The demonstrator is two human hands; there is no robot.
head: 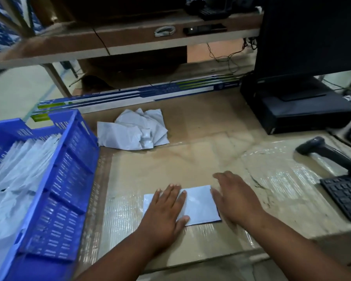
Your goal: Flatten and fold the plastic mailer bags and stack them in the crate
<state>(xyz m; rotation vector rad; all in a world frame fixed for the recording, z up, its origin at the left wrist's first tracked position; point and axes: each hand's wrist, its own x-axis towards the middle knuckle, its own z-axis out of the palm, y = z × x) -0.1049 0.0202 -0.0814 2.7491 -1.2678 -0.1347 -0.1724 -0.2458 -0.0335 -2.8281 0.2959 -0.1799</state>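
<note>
Pressing hands (pixel 199 201) (flat) on glossy rectangular mailer (pixel 199 205)

No legible text anywhere. Blue, green and white printing on the long flat cartons (pixel 130 96) at the far edge of the bench (pixel 201 159), too blurred to read. Key markings on the keyboard (pixel 344 197) at the right and any print on the black box (pixel 296 110) at far right likewise too small to make out.
</note>
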